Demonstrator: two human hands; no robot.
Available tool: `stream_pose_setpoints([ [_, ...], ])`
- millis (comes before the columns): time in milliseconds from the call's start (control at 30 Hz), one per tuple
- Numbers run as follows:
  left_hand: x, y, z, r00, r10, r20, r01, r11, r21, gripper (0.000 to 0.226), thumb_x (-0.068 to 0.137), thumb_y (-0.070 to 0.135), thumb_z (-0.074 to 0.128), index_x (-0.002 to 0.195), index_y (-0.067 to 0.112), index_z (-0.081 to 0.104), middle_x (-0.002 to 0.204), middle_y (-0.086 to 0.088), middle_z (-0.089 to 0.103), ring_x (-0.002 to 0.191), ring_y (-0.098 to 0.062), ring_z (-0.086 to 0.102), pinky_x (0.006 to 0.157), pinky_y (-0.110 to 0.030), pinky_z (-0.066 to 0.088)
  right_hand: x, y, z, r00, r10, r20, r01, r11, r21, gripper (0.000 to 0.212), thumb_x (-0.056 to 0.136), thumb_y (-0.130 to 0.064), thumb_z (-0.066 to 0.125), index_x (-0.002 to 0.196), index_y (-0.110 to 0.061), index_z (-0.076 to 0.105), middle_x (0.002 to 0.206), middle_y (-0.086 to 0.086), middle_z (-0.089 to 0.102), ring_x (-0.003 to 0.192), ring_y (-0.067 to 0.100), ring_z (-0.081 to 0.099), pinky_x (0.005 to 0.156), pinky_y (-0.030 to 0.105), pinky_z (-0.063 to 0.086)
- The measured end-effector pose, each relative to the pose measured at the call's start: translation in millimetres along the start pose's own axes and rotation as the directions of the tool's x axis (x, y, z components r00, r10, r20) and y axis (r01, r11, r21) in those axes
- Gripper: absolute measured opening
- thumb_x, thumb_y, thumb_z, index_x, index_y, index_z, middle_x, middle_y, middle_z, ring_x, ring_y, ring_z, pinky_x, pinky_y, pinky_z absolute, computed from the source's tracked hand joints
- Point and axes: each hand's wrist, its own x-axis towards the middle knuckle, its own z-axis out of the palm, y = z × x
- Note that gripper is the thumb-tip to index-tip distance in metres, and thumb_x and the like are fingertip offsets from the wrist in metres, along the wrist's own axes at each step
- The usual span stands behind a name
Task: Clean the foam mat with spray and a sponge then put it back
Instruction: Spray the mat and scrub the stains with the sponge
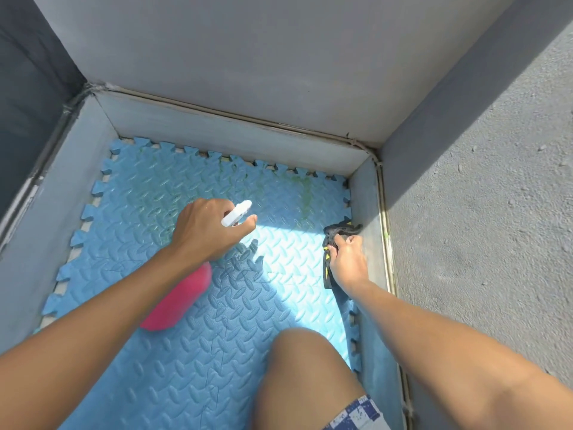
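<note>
A blue foam mat (145, 193) of interlocking tiles with a ribbed pattern covers the floor of a walled corner. Greenish stains mark its far part, near the back wall. My left hand (206, 229) grips a spray bottle (178, 301) with a pink body and a white nozzle that points toward the far right of the mat. My right hand (348, 260) is closed on a dark sponge (333, 235) with yellow marks, pressed against the mat's right edge beside the side wall.
Low grey walls (235, 131) box the mat in on the left, back and right. A rough concrete surface (496, 212) lies beyond the right wall. My bare knee (304, 380) rests on the mat at the near side.
</note>
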Motion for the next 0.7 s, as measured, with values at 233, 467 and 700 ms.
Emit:
stream_pose_setpoints([
  [233, -10, -2, -6, 0.998, 0.055, -0.028, -0.057, 0.997, -0.054, 0.057, 0.082, 0.055, 0.060, 0.050, 0.011, 0.042, 0.043, -0.007, 0.042, 0.042, -0.024, 0.041, 0.046, -0.030, 0.029, 2, -4, -6, 0.999, 0.024, 0.030, -0.026, 0.996, 0.081, 0.034, 0.105, -0.029, 0.047, 0.136, -0.015, 0.053, 0.121, 0.009, 0.040, 0.088, 0.023, 0.051, 0.090, 0.034, 0.045],
  [467, -9, -7, -7, 0.999, 0.031, 0.027, -0.029, 0.998, -0.054, 0.058, 0.083, 0.055, 0.061, 0.053, 0.010, 0.041, 0.045, -0.001, 0.036, 0.046, -0.022, 0.040, 0.049, -0.031, 0.029, 52, -29, -13, 0.989, 0.123, -0.078, -0.114, 0.987, 0.113, 0.042, 0.106, -0.035, 0.040, 0.146, -0.021, 0.045, 0.134, 0.016, 0.039, 0.110, 0.036, 0.056, 0.094, 0.040, 0.046],
  [700, -12, -20, -13, 0.992, -0.102, -0.077, 0.100, 0.995, -0.021, 0.059, 0.086, 0.058, 0.067, 0.058, 0.010, 0.047, 0.048, -0.004, 0.044, 0.051, -0.028, 0.047, 0.052, -0.035, 0.036, 119, -154, 16, 0.987, -0.110, -0.116, 0.123, 0.986, 0.113, 0.038, 0.103, -0.037, 0.045, 0.131, -0.015, 0.058, 0.139, 0.019, 0.040, 0.122, 0.038, 0.049, 0.094, 0.041, 0.047],
])
